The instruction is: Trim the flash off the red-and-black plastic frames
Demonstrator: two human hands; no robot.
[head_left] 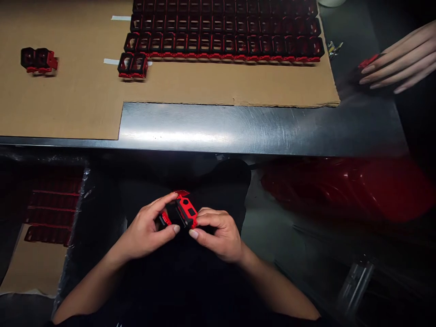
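A small angular frame of glossy red-and-black plastic is pinched between the curled fingers of the left hand and right hand, below a brushed-steel table edge.

Steel bench, cardboard sheet on top, rows of red-and-black plastic frames on that, plus a stray pair leftward.

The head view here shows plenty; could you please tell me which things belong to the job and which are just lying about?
Belonging: the red-and-black plastic frame in the left hand and right hand; rows of matching frames on brown cardboard.
Lying about: a small metal clip; a glossy red blurred shape; the steel bench edge.
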